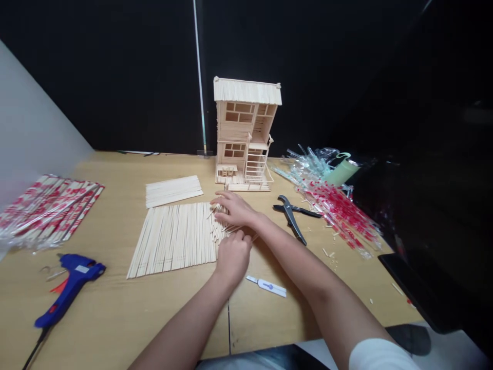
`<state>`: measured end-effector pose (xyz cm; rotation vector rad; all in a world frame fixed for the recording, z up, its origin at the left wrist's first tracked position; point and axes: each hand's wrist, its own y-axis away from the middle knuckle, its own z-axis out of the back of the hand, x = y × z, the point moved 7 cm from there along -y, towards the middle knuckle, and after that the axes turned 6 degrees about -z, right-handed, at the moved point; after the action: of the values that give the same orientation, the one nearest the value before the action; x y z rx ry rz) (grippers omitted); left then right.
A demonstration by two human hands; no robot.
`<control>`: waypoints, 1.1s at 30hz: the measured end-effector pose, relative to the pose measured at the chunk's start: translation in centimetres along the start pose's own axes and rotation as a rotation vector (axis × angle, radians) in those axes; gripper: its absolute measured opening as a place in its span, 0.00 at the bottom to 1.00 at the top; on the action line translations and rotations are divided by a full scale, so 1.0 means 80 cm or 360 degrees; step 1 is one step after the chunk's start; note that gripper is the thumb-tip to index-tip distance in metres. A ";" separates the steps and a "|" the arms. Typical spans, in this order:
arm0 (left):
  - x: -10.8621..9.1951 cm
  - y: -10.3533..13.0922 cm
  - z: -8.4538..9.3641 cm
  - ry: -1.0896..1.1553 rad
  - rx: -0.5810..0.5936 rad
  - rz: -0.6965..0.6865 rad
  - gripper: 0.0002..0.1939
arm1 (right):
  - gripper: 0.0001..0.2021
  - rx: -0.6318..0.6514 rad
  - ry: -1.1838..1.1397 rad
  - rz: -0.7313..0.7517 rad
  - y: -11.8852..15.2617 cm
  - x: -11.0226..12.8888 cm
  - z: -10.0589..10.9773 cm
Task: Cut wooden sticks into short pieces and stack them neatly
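Observation:
My left hand (234, 257) is closed in a curl at the near edge of a heap of short wooden sticks (219, 231); what its fingers hold, if anything, is hidden. My right hand (235, 209) reaches past it, fingers spread over the far side of the same heap. Left of both hands lies a flat panel of long wooden sticks (173, 239) side by side. Behind it rests a smaller stick panel (174, 190). A white craft knife (267, 286) lies on the table below my hands.
A two-storey stick model house (246, 133) stands at the back. Black pliers (290, 216) lie right of my forearm, near plastic wrappers (339, 205) and a green roll (342, 172). Wrapped chopsticks (50, 210) and a blue glue gun (69, 288) lie at left.

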<state>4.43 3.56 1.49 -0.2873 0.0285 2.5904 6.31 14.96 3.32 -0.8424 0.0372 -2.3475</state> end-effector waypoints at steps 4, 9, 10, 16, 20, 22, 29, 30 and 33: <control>0.006 0.001 -0.005 0.0019 0.0026 0.0030 0.13 | 0.18 0.0192 -0.0038 0.0153 -0.005 -0.006 -0.021; -0.003 0.000 -0.013 0.0027 0.0056 -0.0059 0.13 | 0.13 0.0219 -0.0047 0.0165 0.038 -0.010 -0.015; -0.007 0.000 -0.015 0.0019 0.0065 -0.0087 0.13 | 0.12 0.0219 -0.0053 0.0161 0.048 -0.011 -0.012; -0.029 0.003 -0.017 -0.0054 0.0041 -0.0211 0.14 | 0.12 0.0243 -0.0054 0.0100 0.092 -0.019 0.006; -0.032 0.004 -0.011 -0.0055 -0.0081 -0.0274 0.13 | 0.13 0.0202 -0.0064 0.0058 0.107 -0.024 0.014; -0.031 0.004 -0.007 -0.0046 -0.0155 -0.0248 0.13 | 0.13 0.0095 -0.0089 -0.0017 0.107 -0.031 0.020; -0.016 0.003 -0.011 -0.0114 -0.0307 0.0038 0.32 | 0.19 -0.0162 -0.0016 -0.0393 0.084 -0.077 0.025; -0.013 0.003 -0.014 -0.0115 -0.0306 0.0070 0.36 | 0.19 -0.0143 -0.0006 -0.0406 0.083 -0.078 0.022; -0.004 0.001 -0.024 -0.0087 -0.0251 0.0158 0.42 | 0.18 -0.0126 0.0008 -0.0382 0.090 -0.069 0.022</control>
<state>5.02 3.20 -0.33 -0.2786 -0.1863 2.7027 14.59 12.71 -0.04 -0.9237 0.0326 -2.5871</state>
